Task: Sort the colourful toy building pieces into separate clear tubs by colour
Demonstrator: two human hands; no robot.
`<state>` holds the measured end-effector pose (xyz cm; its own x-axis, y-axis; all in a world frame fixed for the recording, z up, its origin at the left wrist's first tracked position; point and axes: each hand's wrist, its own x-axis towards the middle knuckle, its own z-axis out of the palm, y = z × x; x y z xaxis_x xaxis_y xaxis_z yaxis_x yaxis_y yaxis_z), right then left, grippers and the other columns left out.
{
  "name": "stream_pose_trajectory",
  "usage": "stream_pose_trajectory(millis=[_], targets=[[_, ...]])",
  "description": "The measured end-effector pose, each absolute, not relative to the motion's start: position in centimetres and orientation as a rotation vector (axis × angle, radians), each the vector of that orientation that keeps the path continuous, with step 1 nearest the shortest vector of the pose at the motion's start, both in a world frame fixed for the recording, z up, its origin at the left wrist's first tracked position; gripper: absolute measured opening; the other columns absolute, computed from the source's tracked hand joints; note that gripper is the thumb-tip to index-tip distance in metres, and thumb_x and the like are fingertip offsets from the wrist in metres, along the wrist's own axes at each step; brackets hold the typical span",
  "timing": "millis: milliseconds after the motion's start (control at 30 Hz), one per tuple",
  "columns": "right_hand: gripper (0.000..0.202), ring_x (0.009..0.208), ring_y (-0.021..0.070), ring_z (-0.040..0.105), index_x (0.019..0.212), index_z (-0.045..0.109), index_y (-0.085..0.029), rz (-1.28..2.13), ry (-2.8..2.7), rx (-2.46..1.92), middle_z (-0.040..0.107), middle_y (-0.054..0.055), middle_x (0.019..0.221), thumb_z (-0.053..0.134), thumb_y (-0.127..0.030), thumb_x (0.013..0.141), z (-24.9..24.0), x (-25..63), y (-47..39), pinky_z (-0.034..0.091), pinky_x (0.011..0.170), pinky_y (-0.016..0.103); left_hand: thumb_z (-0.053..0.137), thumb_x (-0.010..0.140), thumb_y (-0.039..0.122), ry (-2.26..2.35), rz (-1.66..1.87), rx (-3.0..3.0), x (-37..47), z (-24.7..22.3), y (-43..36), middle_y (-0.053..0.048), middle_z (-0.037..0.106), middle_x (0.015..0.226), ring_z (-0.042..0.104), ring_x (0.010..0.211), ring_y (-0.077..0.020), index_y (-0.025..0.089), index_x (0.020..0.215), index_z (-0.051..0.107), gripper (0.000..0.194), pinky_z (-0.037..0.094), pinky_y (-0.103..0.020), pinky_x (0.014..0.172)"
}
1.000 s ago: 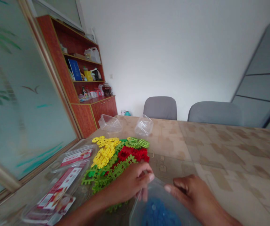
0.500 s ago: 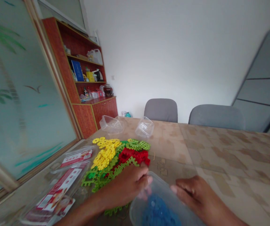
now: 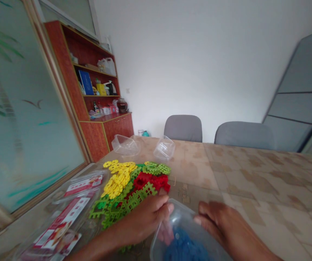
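My left hand (image 3: 145, 219) gripped the near-left rim of the clear plastic container (image 3: 184, 221), fingers curled over the edge and reaching inside toward the blue pieces (image 3: 181, 248) (heaped at the bottom). My right hand (image 3: 222, 224) lay on the container's right rim, fingers loosely bent and closed on nothing. The container stood on the table (image 3: 253, 181) at its near edge, just beside the green pieces (image 3: 123, 204).

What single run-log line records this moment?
left hand: fingers inside clear tub | right hand: on tub rim | tub: blue pieces | beside: colour pieces pile
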<state>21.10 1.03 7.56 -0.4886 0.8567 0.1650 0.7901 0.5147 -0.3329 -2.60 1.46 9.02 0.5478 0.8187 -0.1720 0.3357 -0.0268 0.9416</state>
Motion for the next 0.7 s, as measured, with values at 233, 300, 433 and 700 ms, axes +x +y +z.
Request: stream_pose_trajectory(millis=[233, 300, 433, 700], targets=[[0.049, 0.052, 0.0135, 0.054, 0.065, 0.046, -0.020, 0.283, -2.396, -1.205, 0.055, 0.000, 0.058, 0.031, -0.053, 0.097, 7.4, 21.2, 1.7, 0.028, 0.049, 0.024, 0.055, 0.090, 0.050, 0.672, 0.285, 1.402, -4.2, 10.1, 1.8, -0.011, 0.069, 0.095, 0.071, 0.073, -0.0212, 0.020, 0.091, 0.037, 0.034, 0.051, -0.029, 0.058], [0.049, 0.051, 0.0128, 0.052, 0.064, 0.046, -0.020, 0.207, -2.379, -1.152, 0.053, -0.001, 0.057, 0.033, -0.054, 0.097, 7.2, 21.2, 1.7, 0.027, 0.049, 0.024, 0.056, 0.090, 0.046, 0.563, 0.257, 1.343, -4.5, 10.3, 1.9, -0.010, 0.070, 0.091, 0.071, 0.077, -0.0227, 0.021, 0.092, 0.037, 0.032, 0.052, -0.033, 0.064], [0.048, 0.048, 0.0114, 0.050, 0.064, 0.045, -0.020, 0.200, -2.339, -1.142, 0.050, -0.003, 0.054, 0.034, -0.053, 0.097, 7.2, 21.3, 1.7, 0.027, 0.048, 0.023, 0.054, 0.092, 0.048, 0.498, 0.382, 1.280, -4.1, 10.1, 2.0, -0.008, 0.071, 0.080, 0.071, 0.083, -0.0240, 0.019, 0.094, 0.041, 0.032, 0.051, -0.039, 0.077], [0.046, 0.046, 0.0103, 0.040, 0.064, 0.036, -0.022, 0.540, -2.243, -1.236, 0.036, -0.006, 0.053, 0.027, -0.054, 0.097, 7.2, 21.7, 2.4, 0.028, 0.046, 0.022, 0.049, 0.094, 0.049, 0.642, 0.615, 1.316, -2.9, 9.7, 1.2, -0.012, 0.073, 0.087, 0.071, 0.081, -0.0216, 0.018, 0.110, 0.045, 0.036, 0.054, -0.033, 0.070]])
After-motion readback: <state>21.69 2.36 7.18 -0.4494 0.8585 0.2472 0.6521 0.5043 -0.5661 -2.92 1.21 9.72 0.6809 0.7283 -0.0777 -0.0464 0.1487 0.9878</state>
